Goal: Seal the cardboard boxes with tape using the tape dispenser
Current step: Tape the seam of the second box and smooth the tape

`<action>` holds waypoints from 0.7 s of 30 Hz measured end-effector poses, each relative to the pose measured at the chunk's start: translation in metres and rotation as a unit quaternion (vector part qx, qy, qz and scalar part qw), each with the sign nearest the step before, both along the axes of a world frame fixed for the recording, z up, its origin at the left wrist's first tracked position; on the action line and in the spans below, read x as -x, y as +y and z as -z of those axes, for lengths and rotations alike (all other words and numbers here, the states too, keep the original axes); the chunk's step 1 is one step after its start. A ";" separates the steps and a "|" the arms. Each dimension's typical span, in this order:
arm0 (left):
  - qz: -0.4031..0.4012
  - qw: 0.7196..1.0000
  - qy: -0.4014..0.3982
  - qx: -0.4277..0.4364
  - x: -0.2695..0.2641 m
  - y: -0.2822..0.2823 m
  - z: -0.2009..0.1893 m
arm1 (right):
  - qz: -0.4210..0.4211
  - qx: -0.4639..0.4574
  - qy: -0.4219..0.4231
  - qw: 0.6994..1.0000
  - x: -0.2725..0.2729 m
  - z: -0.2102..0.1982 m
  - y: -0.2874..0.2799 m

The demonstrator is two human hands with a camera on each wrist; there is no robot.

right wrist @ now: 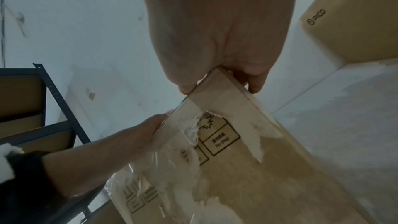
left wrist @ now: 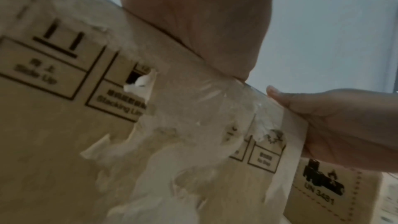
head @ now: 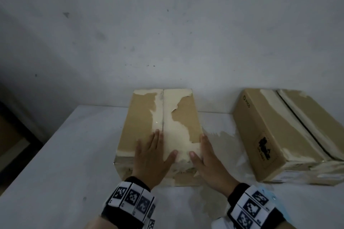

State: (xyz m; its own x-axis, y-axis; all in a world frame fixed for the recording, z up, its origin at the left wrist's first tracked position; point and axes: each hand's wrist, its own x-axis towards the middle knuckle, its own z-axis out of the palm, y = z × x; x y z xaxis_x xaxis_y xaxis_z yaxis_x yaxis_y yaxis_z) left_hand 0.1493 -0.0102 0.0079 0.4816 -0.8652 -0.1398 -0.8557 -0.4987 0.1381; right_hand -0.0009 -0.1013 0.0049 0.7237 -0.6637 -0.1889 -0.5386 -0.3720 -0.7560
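Note:
A worn cardboard box (head: pixel 143 115) with torn, pale patches stands on the table in front of me, its two top flaps meeting at a centre seam (head: pixel 163 109). My left hand (head: pixel 158 147) lies flat on the near end of the left flap, fingers straight and thumb spread across the seam. At the box's near right top edge my right hand (head: pixel 200 148) holds the edge, thumb on top and fingers down the side wall (right wrist: pixel 254 88). Wrinkled clear tape (left wrist: pixel 193 125) covers the box's front face. No tape dispenser is in view.
A second cardboard box (head: pixel 270 128) lies to the right, a dark gap running along its top seam. The white table (head: pixel 65 154) runs back to a grey wall (head: pixel 167 33). A dark metal shelf (right wrist: pixel 53 91) stands off to the left.

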 end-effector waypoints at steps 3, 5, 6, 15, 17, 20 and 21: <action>-0.033 0.999 0.015 -0.009 -0.020 0.007 -0.004 | -0.025 -0.016 -0.009 1.000 -0.017 0.001 0.007; -0.052 0.998 0.022 -0.009 -0.035 0.013 -0.006 | -0.045 -0.034 -0.025 0.998 -0.029 0.003 0.012; -0.056 0.998 0.019 -0.009 -0.041 0.017 -0.006 | -0.053 -0.041 -0.034 0.997 -0.035 0.004 0.014; -0.124 0.991 0.039 -0.010 -0.107 0.048 -0.012 | -0.164 -0.026 0.006 0.986 -0.093 -0.017 0.029; -0.142 0.989 0.028 -0.023 -0.124 0.052 -0.013 | -0.197 0.025 0.047 0.979 -0.111 -0.015 0.035; -0.157 0.986 0.001 -0.048 -0.152 0.060 -0.007 | -0.220 0.052 0.069 0.972 -0.138 -0.012 0.039; -0.157 0.986 -0.009 -0.059 -0.162 0.063 -0.004 | -0.229 0.063 0.076 0.968 -0.146 -0.013 0.038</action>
State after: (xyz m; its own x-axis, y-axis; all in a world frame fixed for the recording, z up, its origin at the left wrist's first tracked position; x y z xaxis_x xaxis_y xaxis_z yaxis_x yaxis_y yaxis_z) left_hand 0.3109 0.0524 0.0124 0.7269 -0.6506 -0.2197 -0.6580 -0.7515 0.0483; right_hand 0.1454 -0.0629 0.0179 0.9180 -0.3037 -0.2550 -0.3963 -0.6830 -0.6135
